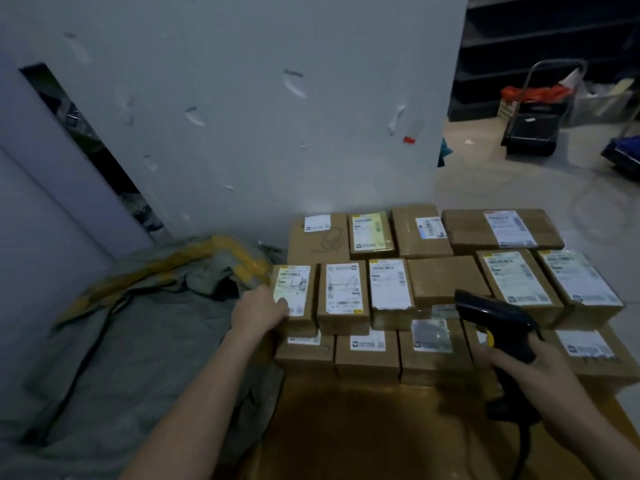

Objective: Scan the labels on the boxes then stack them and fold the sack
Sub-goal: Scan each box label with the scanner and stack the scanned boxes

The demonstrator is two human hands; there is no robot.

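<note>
The boxes lie in close rows, in two layers, on a brown surface, with their labels facing up. The grey and yellow sack lies crumpled on the floor just beside them, not yet folded. The left hand holds the end box of the middle row at its near corner, and the thumb rests on the label. I think this is the first risk: the thumb may cover part of the code, so the reading could fail. The right hand grips the scanner, whose head is above the boxes further right. Because the labels are so near to each other, the beam could catch a neighbour's label, and one box would be counted twice or missed. The end box also sits at the edge of the pile, so a careless pull may tip it onto the sack. The scanner's cable hangs down and may drag against the front boxes.
</note>
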